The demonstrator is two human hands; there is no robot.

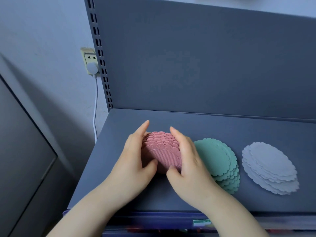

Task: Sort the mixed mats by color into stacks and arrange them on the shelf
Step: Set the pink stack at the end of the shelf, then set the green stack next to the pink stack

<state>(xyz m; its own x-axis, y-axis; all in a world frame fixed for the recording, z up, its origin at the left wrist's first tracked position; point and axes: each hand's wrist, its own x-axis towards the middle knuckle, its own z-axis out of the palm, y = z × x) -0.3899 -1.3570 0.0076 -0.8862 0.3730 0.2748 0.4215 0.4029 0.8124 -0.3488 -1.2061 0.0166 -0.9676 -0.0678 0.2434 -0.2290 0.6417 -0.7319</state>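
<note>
One pink mat stack (160, 148) sits between the left hand (135, 161) and the right hand (187, 159), both gripping its sides, just beside the green mat stack (220, 161).

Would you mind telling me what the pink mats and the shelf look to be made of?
Pink mats: probably silicone or soft rubber, matte, with moulded ridges and scalloped edges. Shelf: likely painted sheet metal, smooth grey-blue, judging by its slotted upright.

Shelf-edge label (201, 222) too blurred to read.
</note>
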